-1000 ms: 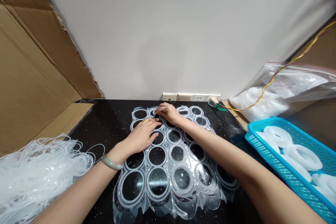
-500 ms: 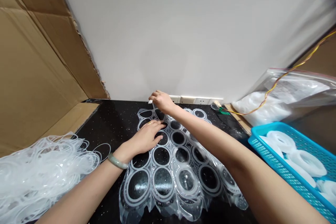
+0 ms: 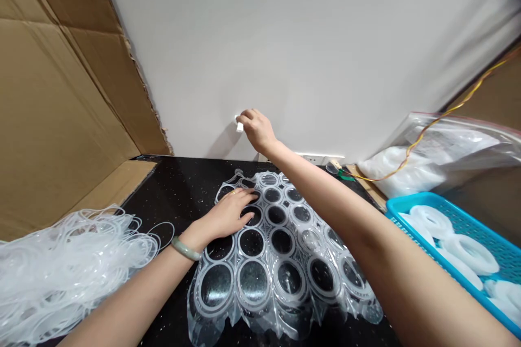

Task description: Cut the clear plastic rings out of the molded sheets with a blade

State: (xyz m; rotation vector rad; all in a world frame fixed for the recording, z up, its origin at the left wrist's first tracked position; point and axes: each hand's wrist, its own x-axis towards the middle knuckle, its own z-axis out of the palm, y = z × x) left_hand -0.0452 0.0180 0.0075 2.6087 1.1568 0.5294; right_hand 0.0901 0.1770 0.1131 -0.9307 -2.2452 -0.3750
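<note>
A clear plastic sheet [image 3: 280,260] with several round ring outlines lies on the black tabletop [image 3: 175,195]. My left hand [image 3: 228,214] rests flat on the sheet's far left part, fingers spread, a green bangle on the wrist. My right hand [image 3: 254,127] is raised in front of the white wall, well above the sheet's far edge, fingers pinched on a small white piece [image 3: 240,126]. A thin strand seems to run from that piece down toward the sheet, but it is too faint to be sure.
A heap of clear thin rings [image 3: 61,265] lies at the left. Cardboard [image 3: 52,103] stands along the left side. A blue basket [image 3: 456,255] with white rolls sits at the right, a plastic bag [image 3: 439,152] behind it. A yellow wire [image 3: 448,114] crosses the bag.
My right hand has risen from the sheet's far edge up in front of the wall, carrying the small white piece. My left hand stays pressed on the sheet.
</note>
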